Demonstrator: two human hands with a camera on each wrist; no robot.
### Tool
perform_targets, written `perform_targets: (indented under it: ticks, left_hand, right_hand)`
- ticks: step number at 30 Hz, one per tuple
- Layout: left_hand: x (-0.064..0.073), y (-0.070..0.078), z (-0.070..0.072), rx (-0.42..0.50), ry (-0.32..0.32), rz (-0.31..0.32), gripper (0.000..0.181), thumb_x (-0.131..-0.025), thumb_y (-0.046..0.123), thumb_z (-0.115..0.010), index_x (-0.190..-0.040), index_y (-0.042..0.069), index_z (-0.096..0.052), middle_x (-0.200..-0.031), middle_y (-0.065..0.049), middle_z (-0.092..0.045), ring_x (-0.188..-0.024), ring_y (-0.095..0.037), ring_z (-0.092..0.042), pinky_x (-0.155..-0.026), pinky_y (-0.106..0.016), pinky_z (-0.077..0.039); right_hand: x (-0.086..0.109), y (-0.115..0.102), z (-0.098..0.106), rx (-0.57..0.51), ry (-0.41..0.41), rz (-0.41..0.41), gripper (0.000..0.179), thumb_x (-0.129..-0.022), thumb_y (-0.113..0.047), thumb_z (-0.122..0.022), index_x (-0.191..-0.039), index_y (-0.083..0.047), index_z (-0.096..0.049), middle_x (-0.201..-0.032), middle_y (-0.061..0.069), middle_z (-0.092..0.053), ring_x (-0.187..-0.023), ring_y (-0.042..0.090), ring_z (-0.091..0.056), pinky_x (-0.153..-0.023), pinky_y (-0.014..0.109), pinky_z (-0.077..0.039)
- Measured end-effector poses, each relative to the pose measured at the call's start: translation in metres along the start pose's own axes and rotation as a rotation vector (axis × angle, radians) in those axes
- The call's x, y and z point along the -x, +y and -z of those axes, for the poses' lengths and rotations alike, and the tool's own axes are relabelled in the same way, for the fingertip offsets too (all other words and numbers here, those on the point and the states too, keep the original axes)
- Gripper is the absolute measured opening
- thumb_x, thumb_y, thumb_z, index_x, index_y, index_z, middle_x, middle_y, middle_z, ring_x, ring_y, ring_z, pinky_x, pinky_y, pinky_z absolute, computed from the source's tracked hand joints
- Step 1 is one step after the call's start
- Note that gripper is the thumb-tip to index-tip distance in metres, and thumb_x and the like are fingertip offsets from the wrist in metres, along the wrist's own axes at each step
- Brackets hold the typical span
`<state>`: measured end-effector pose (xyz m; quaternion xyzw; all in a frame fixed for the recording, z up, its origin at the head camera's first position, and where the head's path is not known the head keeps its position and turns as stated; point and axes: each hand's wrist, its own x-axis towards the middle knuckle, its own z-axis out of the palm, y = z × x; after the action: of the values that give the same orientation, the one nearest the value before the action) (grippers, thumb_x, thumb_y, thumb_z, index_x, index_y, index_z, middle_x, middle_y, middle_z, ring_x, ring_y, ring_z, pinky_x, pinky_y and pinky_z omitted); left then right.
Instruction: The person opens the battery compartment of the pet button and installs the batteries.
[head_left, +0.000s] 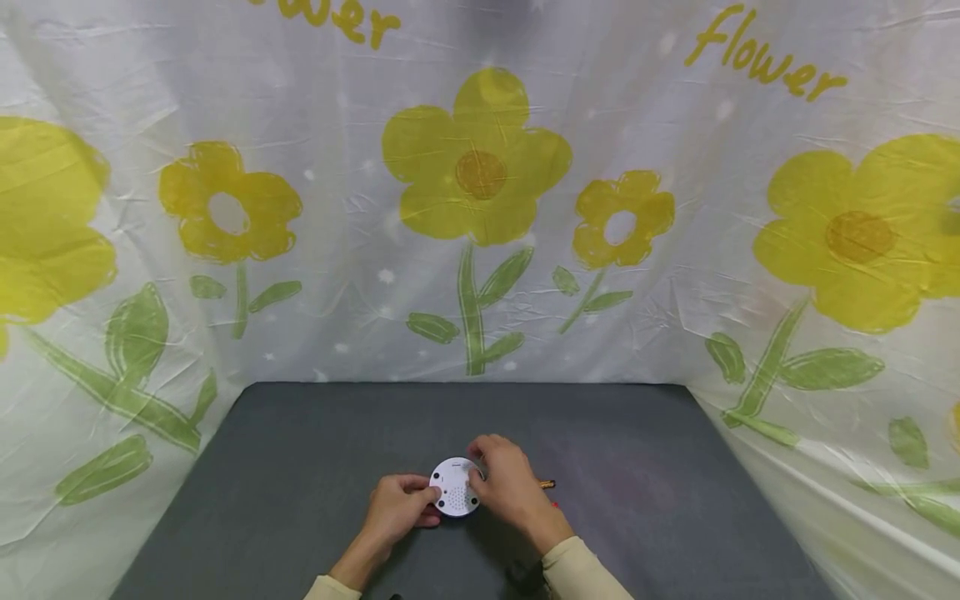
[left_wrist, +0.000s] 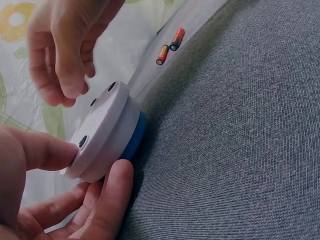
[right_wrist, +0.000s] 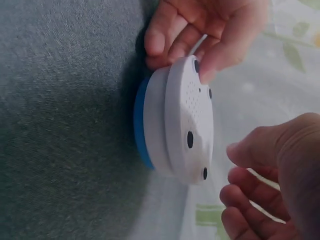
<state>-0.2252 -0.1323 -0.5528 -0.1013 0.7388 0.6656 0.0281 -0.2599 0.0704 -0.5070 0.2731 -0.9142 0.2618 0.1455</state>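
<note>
A round white device [head_left: 454, 486] has black rubber feet and a patch of small holes on its upturned face; a blue layer [left_wrist: 134, 137] shows on its underside, close over the dark cloth. My left hand [head_left: 394, 507] grips its left edge, thumb on the white face and fingers below the rim. Over the device's right side is my right hand [head_left: 512, 482]. In the right wrist view the right hand's fingers [right_wrist: 240, 200] are loosely bent and apart from the device, with nothing between them.
Two small batteries, one [left_wrist: 176, 39] beside the other [left_wrist: 162, 54], lie on the grey table [head_left: 322, 425] past the device, to the right of my right hand in the head view. A white curtain [head_left: 337, 275] with yellow flowers encloses the table's back and sides.
</note>
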Motion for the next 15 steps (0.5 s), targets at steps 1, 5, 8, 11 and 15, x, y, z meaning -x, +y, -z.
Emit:
perform_targets:
  ticks: [1,5,8,11,15]
  left_hand:
    - [0.000,0.000,0.000,-0.003,0.000,0.000,0.036,-0.094,0.006,-0.078,-0.120,-0.017,-0.071,-0.093,-0.014,-0.080,-0.072,-0.021,-0.079,-0.063,-0.035,-0.070]
    - [0.000,-0.001,0.000,-0.004,-0.001,-0.003,0.036,-0.094,0.008,-0.078,-0.120,-0.016,-0.071,-0.095,-0.014,-0.080,-0.073,-0.020,-0.079,-0.063,-0.034,-0.070]
    - [0.001,-0.002,0.000,0.013,-0.001,-0.009,0.036,-0.093,0.007,-0.078,-0.119,-0.017,-0.071,-0.096,-0.015,-0.081,-0.073,-0.021,-0.080,-0.063,-0.034,-0.070]
    - [0.001,-0.002,0.000,0.032,-0.001,-0.015,0.037,-0.092,0.006,-0.078,-0.119,-0.017,-0.070,-0.095,-0.015,-0.081,-0.073,-0.021,-0.080,-0.064,-0.034,-0.070]
    - [0.002,-0.001,0.000,0.042,-0.006,-0.016,0.035,-0.092,0.004,-0.078,-0.118,-0.018,-0.069,-0.093,-0.015,-0.080,-0.071,-0.019,-0.079,-0.063,-0.033,-0.070]
  right_hand:
    - [-0.002,-0.001,0.000,0.016,-0.021,0.021,0.018,-0.089,-0.005,-0.083,-0.103,-0.011,-0.072,-0.098,0.003,-0.072,-0.087,0.015,-0.065,-0.074,0.033,-0.059]
    - [-0.007,-0.006,-0.003,0.088,-0.095,0.075,0.021,-0.090,-0.006,-0.082,-0.105,-0.013,-0.069,-0.098,0.001,-0.073,-0.093,0.018,-0.065,-0.082,0.037,-0.060]
    - [-0.010,-0.008,-0.006,0.125,-0.113,0.098,0.023,-0.089,-0.008,-0.084,-0.106,-0.014,-0.069,-0.100,-0.001,-0.075,-0.096,0.019,-0.066,-0.089,0.041,-0.060]
    - [-0.011,-0.010,-0.009,0.141,-0.113,0.112,0.025,-0.088,-0.010,-0.085,-0.107,-0.015,-0.069,-0.101,-0.003,-0.076,-0.096,0.020,-0.066,-0.089,0.041,-0.058]
    - [-0.012,-0.013,-0.010,0.159,-0.113,0.132,0.027,-0.087,-0.010,-0.086,-0.107,-0.015,-0.069,-0.101,-0.004,-0.077,-0.094,0.019,-0.065,-0.084,0.037,-0.055]
